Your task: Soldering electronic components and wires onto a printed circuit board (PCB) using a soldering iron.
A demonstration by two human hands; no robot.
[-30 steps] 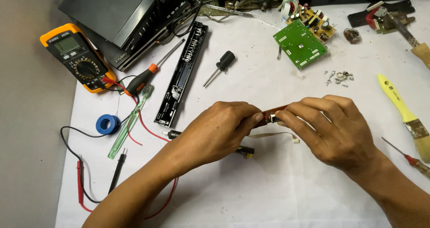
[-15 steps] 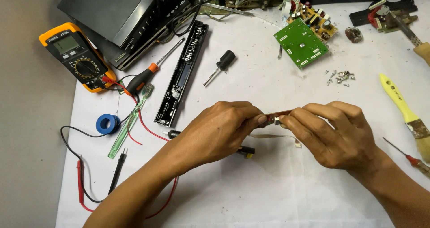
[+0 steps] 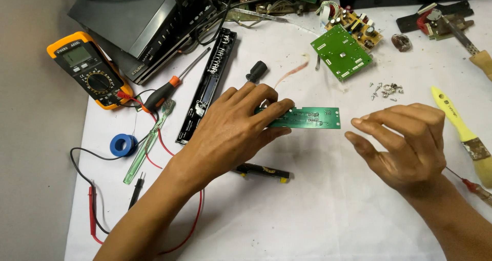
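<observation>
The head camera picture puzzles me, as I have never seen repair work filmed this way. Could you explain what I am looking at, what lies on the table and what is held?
The camera sits on a person's head and looks down at their own two bare hands over a white table. The left hand holds a narrow green circuit strip by one end. The right hand is open, close to the strip's other end but holding nothing. Around them lie repair tools: an orange multimeter with red and black leads, an orange-handled screwdriver, a roll of blue tape, a long black panel, a square green circuit board, a small heap of screws and a yellow-handled brush. A dark opened device sits at the top left.
</observation>
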